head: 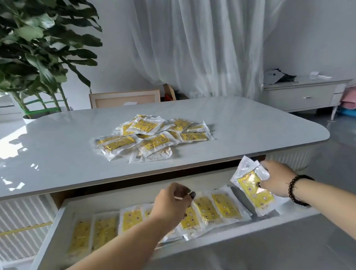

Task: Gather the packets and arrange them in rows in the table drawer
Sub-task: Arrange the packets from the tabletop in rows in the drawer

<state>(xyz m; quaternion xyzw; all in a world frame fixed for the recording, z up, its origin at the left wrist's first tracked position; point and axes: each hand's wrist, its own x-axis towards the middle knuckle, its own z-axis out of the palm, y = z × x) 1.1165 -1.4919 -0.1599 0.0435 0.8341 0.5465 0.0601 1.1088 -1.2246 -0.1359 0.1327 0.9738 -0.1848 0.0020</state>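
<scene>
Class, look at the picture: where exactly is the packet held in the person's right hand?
The held packet is at lower right, gripped by the right hand above the right end of the open drawer, just right of the packet row.

Yellow, dot-patterned packets (151, 134); glossy white table (58, 147), drawer (135, 197).

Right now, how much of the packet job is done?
One row of packets already lies side by side in the open drawer. The right hand holds another packet over the row's right end, and the left hand is down among the row. A big pile of packets waits on the tabletop, so most is left.
</scene>
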